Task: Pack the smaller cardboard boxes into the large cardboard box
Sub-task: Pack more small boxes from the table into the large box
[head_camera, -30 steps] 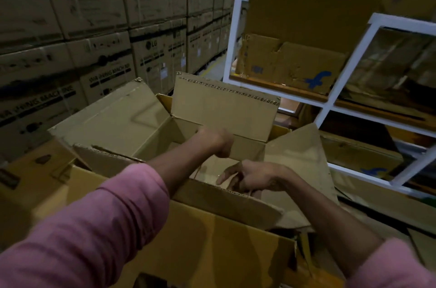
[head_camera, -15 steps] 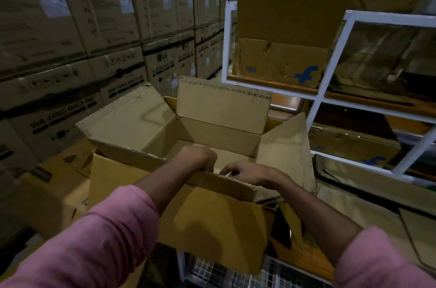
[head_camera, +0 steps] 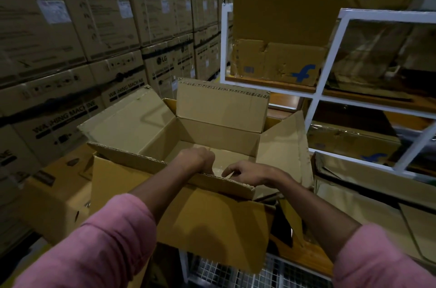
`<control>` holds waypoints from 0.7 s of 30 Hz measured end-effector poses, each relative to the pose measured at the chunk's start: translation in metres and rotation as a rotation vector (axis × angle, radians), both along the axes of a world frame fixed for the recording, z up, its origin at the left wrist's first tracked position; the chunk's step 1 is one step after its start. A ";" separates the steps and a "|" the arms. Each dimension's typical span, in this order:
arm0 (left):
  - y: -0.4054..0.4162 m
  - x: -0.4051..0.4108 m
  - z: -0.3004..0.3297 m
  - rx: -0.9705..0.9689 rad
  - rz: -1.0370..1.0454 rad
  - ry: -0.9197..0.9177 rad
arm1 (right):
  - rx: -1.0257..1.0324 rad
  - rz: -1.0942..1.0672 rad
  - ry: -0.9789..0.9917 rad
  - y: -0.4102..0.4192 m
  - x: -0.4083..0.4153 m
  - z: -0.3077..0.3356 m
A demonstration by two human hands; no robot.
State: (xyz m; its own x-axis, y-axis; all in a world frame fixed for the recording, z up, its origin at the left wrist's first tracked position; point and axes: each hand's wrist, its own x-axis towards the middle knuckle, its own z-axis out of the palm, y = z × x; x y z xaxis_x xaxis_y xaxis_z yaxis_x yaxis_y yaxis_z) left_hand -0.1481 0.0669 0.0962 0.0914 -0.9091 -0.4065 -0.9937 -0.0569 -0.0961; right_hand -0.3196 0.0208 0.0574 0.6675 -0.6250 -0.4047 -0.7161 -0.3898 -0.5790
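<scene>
The large cardboard box (head_camera: pixel 219 139) stands in front of me with all four flaps spread. Both my arms, in pink sleeves, reach over its near flap (head_camera: pixel 179 169). My left hand (head_camera: pixel 197 160) points down into the box, its fingers hidden behind the flap edge. A little to the right, my right hand (head_camera: pixel 247 173) hovers at that same edge with loosely curled fingers and nothing visible in it. The box floor between the hands looks bare. Flattened smaller boxes with a blue logo (head_camera: pixel 276 63) lean on the shelf behind.
Stacked washing-machine cartons (head_camera: pixel 94 28) form a wall on the left. A white metal rack (head_camera: pixel 313 103) with more cardboard stands at the right. Another brown box (head_camera: pixel 56 195) sits low at the left. A wire mesh surface (head_camera: pixel 226 271) shows under the large box.
My view has pulled back from the box. My left hand came down from the far wall toward the near flap edge, and my right hand stays close beside it.
</scene>
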 end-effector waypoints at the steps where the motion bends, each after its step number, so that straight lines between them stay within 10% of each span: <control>1: 0.001 0.000 0.000 -0.005 0.001 -0.003 | -0.003 0.005 0.006 0.000 0.002 0.000; 21: -0.022 0.000 0.020 -0.092 0.014 0.113 | 0.028 -0.112 -0.050 -0.016 0.006 0.006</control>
State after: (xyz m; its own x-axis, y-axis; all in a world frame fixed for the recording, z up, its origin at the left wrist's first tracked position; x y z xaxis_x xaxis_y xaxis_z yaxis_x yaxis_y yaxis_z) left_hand -0.1479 0.0448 0.1159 0.0623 -0.9420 -0.3297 -0.9970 -0.0738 0.0224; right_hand -0.3132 0.0044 0.0634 0.6138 -0.6860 -0.3908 -0.7243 -0.2923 -0.6244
